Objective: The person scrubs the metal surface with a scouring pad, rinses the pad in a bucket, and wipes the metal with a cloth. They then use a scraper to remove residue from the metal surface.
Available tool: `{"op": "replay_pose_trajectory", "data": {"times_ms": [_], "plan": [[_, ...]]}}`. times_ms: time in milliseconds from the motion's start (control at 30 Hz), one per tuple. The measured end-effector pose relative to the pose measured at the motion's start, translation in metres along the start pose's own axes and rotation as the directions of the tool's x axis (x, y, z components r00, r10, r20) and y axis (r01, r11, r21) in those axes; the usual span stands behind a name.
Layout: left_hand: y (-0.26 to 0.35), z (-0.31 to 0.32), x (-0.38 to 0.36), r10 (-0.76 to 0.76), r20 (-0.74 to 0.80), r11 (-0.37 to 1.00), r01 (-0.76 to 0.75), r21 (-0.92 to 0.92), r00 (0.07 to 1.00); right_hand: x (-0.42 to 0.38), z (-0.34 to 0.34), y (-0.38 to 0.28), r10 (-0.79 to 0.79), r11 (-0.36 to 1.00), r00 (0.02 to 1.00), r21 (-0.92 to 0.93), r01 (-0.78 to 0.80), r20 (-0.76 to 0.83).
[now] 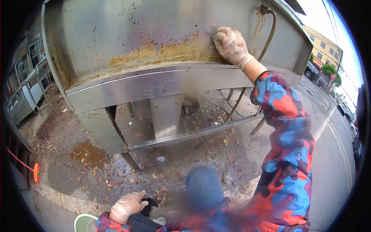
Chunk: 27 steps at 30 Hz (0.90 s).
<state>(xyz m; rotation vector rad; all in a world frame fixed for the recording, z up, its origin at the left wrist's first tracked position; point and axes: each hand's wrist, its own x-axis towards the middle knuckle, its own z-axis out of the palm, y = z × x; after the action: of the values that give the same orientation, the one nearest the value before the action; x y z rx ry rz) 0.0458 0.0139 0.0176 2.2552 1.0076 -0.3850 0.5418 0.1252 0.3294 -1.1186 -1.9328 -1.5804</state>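
My right hand (232, 44), in a thin clear glove, is closed and pressed to a stained stainless-steel panel (116, 27). A bit of a grey scouring pad (213, 41) shows at its fingers' left edge; the rest is hidden in the grip. Left of it, brown and yellow grime (154, 53) runs along the panel's lower edge. Low at the front, my gloved left hand (129, 205) rests over a dark trouser leg (141, 222), thumb spread from the fingers. Beside its fingertips is something black (148, 207). A pale green bucket (80, 221) stands left of that wrist.
Under the panel are a steel crossbar (193, 134) and legs over leaf-strewn ground. A metal pipe (270, 34) bends down at upper right. A rounded blue cloth-covered shape (204, 187) is low centre. An orange-headed tool (36, 173) stands left; a road (334, 135) with parked cars runs right.
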Motion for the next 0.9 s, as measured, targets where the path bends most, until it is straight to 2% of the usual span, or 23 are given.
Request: {"op": "replay_pose_trajectory", "data": {"times_ms": [33, 67, 133, 167, 233, 267, 300, 333, 400, 467, 533, 667, 733, 767, 800, 867, 900], "plan": [[0.000, -0.002, 0.004, -0.039, 0.023, 0.999, 0.038, 0.024, 0.999, 0.021, 0.000, -0.022, -0.211, 0.977, 0.975, 0.037, 0.209, 0.070], [0.000, -0.001, 0.007, -0.045, 0.023, 0.999, 0.044, 0.023, 0.999, 0.034, -0.001, -0.034, -0.414, 0.910, 0.900, 0.092, 0.405, 0.134], [0.001, 0.002, 0.012, 0.016, -0.133, 1.000, -0.017, -0.001, 0.991, 0.036, -0.001, -0.030, -0.416, 0.909, 0.890, 0.063, 0.412, 0.187], [0.003, 0.003, 0.016, 0.016, -0.133, 1.000, -0.018, -0.010, 0.991, 0.038, -0.001, -0.027, -0.420, 0.904, 0.874, 0.029, 0.426, 0.244], [0.006, 0.000, 0.017, 0.072, -0.160, 0.997, -0.073, -0.005, 0.985, 0.033, -0.006, -0.009, -0.171, 0.979, 0.974, -0.086, 0.185, 0.151], [0.009, -0.003, 0.017, 0.070, -0.158, 0.997, -0.072, -0.006, 0.985, 0.022, 0.002, 0.014, -0.101, 0.987, 0.986, -0.139, 0.082, -0.135], [0.015, -0.006, 0.016, 0.033, -0.109, 0.999, -0.033, 0.005, 0.993, 0.010, 0.006, 0.040, 0.026, 0.973, 0.975, -0.217, -0.075, -0.220], [0.018, -0.009, 0.015, -0.002, -0.060, 1.000, 0.004, 0.022, 0.998, -0.002, 0.002, 0.062, 0.136, 0.959, 0.979, -0.229, -0.169, -0.151], [0.012, -0.006, 0.015, 0.007, -0.021, 1.000, -0.006, 0.004, 1.000, -0.003, -0.008, 0.055, 0.029, 0.981, 0.992, -0.189, -0.053, -0.124], [0.010, -0.006, 0.016, 0.002, 0.022, 1.000, -0.002, -0.015, 1.000, 0.019, -0.007, 0.008, -0.095, 0.996, 0.995, -0.001, 0.095, -0.023], [0.006, -0.008, 0.015, -0.011, -0.032, 1.000, 0.012, 0.027, 0.999, 0.048, 0.002, -0.042, -0.321, 0.940, 0.933, 0.172, 0.294, 0.160], [0.013, -0.008, 0.022, 0.020, -0.095, 1.000, -0.019, 0.010, 0.995, 0.059, 0.009, -0.050, -0.416, 0.907, 0.896, 0.144, 0.396, 0.157], [0.005, -0.003, 0.029, 0.035, -0.013, 0.999, -0.035, 0.005, 0.999, 0.050, 0.006, -0.034, -0.237, 0.970, 0.971, 0.043, 0.238, -0.032], [0.007, -0.005, 0.025, 0.031, -0.009, 1.000, -0.031, 0.006, 0.999, 0.046, 0.007, -0.021, -0.096, 0.993, 0.993, -0.073, 0.091, -0.075], [0.013, -0.009, 0.022, 0.021, -0.003, 1.000, -0.021, -0.008, 1.000, 0.043, 0.005, -0.006, 0.034, 0.982, 0.991, -0.181, -0.057, -0.129], [0.017, -0.011, 0.020, 0.026, -0.017, 0.999, -0.026, -0.022, 1.000, 0.034, 0.000, 0.029, 0.231, 0.935, 0.963, -0.244, -0.258, -0.137], [0.016, -0.009, 0.018, 0.038, -0.004, 0.999, -0.038, -0.020, 0.999, 0.031, -0.003, 0.038, 0.188, 0.943, 0.973, -0.253, -0.218, -0.137]]}}
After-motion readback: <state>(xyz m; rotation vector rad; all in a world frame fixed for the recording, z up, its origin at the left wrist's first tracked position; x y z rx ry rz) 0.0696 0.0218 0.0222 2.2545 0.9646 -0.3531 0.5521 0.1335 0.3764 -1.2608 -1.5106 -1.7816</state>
